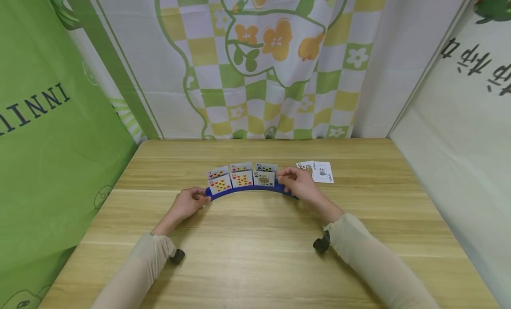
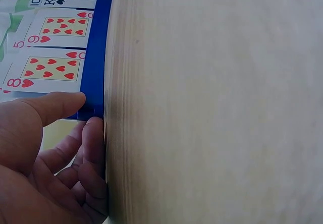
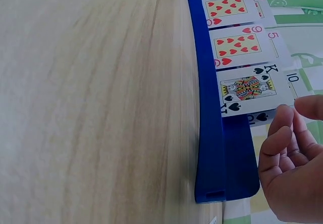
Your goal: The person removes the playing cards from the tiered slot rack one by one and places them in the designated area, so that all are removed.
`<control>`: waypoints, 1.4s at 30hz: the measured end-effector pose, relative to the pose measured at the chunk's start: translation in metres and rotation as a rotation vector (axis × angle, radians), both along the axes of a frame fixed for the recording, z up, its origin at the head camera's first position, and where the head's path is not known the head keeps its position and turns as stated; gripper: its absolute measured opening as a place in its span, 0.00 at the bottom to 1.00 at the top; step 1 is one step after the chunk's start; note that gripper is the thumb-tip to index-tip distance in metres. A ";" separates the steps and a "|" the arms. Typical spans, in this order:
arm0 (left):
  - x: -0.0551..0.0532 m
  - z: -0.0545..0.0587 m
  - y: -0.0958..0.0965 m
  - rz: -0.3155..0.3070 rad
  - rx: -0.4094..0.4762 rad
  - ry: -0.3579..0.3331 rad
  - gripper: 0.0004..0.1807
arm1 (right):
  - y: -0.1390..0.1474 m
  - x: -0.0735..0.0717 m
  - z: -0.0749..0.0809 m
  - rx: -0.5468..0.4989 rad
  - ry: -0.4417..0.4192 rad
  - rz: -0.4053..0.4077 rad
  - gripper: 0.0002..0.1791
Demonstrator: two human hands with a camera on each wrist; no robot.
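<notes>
A curved blue card holder (image 1: 251, 188) stands on the table. Its front row holds an eight of hearts (image 2: 53, 70), a nine of hearts (image 3: 236, 45) and a king of spades (image 3: 247, 89). Behind them stand a seven (image 1: 217, 172), a five (image 1: 241, 166) and a ten of spades (image 1: 266, 167). My left hand (image 1: 188, 202) pinches the holder's left end, thumb on top and a finger at its edge. Beside the king and ten is my right hand (image 1: 301, 185), fingers curled. Its fingertips meet the cards' corner; whether they pinch a card is unclear.
Right of the holder, a face card (image 1: 304, 166) lies flat, partly covered by a white card with a dark picture (image 1: 322, 172). The wooden table (image 1: 255, 256) ends at patterned cloth (image 1: 287, 109) behind, with a green cloth (image 1: 52, 167) on the left.
</notes>
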State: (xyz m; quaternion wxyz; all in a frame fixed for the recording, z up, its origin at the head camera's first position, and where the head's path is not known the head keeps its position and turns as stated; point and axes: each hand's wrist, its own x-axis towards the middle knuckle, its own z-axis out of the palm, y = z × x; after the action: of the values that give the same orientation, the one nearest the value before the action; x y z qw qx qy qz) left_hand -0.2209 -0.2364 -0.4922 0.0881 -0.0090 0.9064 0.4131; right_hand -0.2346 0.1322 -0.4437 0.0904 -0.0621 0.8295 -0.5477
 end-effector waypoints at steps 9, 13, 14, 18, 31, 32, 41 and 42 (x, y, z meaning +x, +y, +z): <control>0.000 -0.002 -0.001 0.005 -0.002 0.002 0.20 | -0.003 -0.002 -0.003 -0.015 0.004 0.004 0.12; -0.001 -0.002 -0.001 0.008 -0.001 0.004 0.20 | -0.004 -0.003 -0.006 -0.013 0.025 0.012 0.12; -0.001 -0.003 -0.001 0.003 -0.001 0.006 0.21 | -0.004 -0.003 -0.006 -0.014 0.027 0.013 0.12; 0.000 -0.002 -0.001 0.007 -0.002 0.004 0.21 | -0.005 -0.003 -0.006 -0.008 0.034 0.013 0.12; 0.001 -0.001 0.000 0.012 -0.002 0.010 0.20 | -0.010 -0.002 -0.008 0.042 0.049 -0.004 0.11; 0.001 -0.001 0.000 0.013 -0.004 0.010 0.20 | -0.010 -0.002 -0.007 0.043 0.051 -0.007 0.10; 0.000 -0.001 0.000 0.008 -0.010 0.014 0.20 | -0.010 -0.002 -0.007 0.050 0.058 -0.014 0.10; 0.000 -0.001 -0.001 0.008 -0.011 0.013 0.20 | -0.010 -0.002 -0.006 0.048 0.055 -0.013 0.10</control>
State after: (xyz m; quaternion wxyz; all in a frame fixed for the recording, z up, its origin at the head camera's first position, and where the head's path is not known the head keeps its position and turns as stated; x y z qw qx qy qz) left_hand -0.2210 -0.2370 -0.4930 0.0805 -0.0106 0.9092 0.4084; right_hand -0.2368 0.1225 -0.4502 0.0655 -0.0696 0.8450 -0.5262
